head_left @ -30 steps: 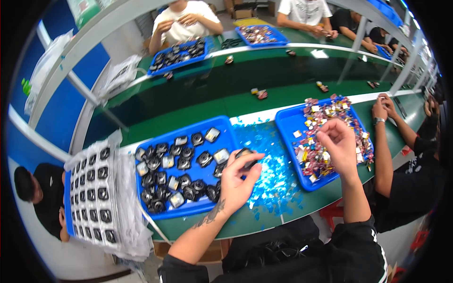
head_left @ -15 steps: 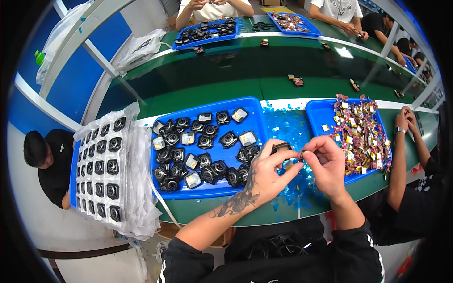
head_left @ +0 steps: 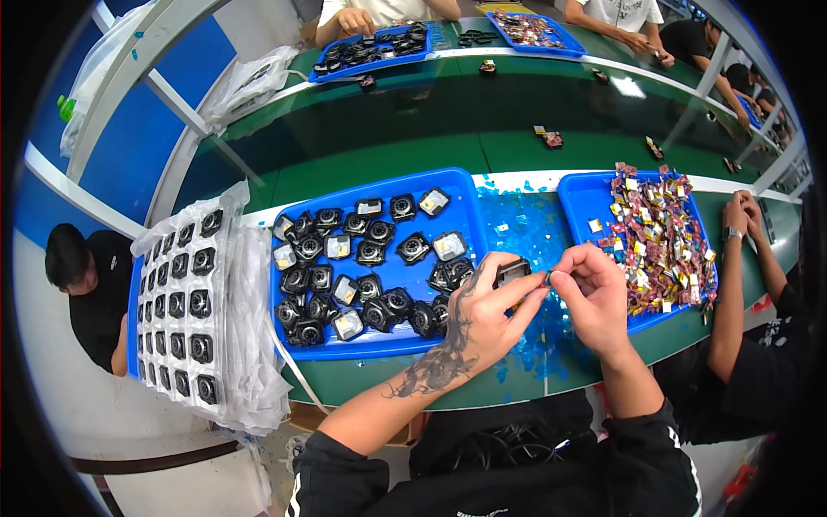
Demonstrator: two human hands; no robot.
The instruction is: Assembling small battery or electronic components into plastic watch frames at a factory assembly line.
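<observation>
Dozens of black modules (head_left: 379, 284) still wait in your blue tray (head_left: 465, 185) while your left hand (head_left: 482, 319) grips one module (head_left: 512, 271) and your right hand (head_left: 594, 297) pinches a small part (head_left: 549, 277) against it.

Green bench (head_left: 405, 146), blue trays (head_left: 465, 194), film scraps (head_left: 525, 228)

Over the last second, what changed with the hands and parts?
The right hand left the blue tray of small colourful pieces and came across to the left hand. Both now meet over the blue film scraps, the left holding a small black square module, the right's fingers pinching at its edge. The blue tray of black modules and the bagged tray on the left lie as before.
</observation>
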